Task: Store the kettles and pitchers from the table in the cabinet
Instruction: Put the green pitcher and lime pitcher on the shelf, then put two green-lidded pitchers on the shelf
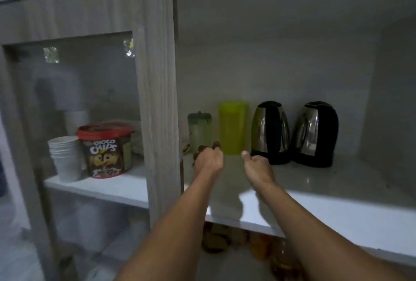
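Observation:
Four vessels stand in a row at the back of the cabinet's white shelf (337,208). From left to right they are a clear pitcher with a green lid (199,129), a yellow-green pitcher (233,126) and two steel-and-black kettles (270,132) (315,133). Both my arms reach into the open right section. My left hand (208,159) is at the foot of the clear pitcher, fingers loosely curled and holding nothing. My right hand (256,163) hovers just right of the yellow-green pitcher's base, thumb out, also with nothing in it.
A wood-grain post (157,100) divides the cabinet. Behind the glass door (67,100) on the left are a stack of white cups (65,156) and a red-lidded Choco Chips tub (105,150). The lower shelf holds blurred jars (258,247).

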The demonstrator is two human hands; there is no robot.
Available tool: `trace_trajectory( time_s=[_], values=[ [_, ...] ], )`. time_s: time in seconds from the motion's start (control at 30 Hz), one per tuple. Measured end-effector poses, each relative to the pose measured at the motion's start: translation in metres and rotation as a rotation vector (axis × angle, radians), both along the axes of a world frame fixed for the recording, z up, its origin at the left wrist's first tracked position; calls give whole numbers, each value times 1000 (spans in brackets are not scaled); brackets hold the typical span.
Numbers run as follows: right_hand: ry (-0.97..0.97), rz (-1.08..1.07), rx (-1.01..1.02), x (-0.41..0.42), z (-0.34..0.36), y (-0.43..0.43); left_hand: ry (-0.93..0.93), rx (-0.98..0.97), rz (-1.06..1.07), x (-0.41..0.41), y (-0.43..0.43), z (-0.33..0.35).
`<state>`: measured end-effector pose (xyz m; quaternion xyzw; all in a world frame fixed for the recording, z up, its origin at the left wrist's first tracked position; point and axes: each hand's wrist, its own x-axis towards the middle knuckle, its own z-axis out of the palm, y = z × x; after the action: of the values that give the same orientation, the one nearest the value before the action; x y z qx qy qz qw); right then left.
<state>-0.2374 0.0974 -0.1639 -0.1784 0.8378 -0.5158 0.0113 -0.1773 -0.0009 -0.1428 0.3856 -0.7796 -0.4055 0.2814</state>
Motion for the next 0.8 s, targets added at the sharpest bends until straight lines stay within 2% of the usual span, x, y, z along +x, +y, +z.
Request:
trace_trajectory(
  time_s=[0.1, 0.17, 0.3, 0.5, 0.6, 0.8],
  values=[
    [-47, 5, 9, 42, -5, 19, 14, 31, 10, 52, 23, -2],
    [-31, 32, -20, 66, 0, 23, 61, -15, 38, 83, 28, 2],
    [-7, 174, -34, 121, 4, 12, 83, -84, 116, 149, 27, 9],
    [-93, 488, -5, 222, -35, -28, 29, -97, 432, 293, 27, -14],
    [-148, 573, 24, 285, -67, -37, -20, -50, 546, 376, 30, -42],
    [-251, 720, 35, 441, -70, -38, -6, 22, 757, 547, 35, -66]
  ],
)
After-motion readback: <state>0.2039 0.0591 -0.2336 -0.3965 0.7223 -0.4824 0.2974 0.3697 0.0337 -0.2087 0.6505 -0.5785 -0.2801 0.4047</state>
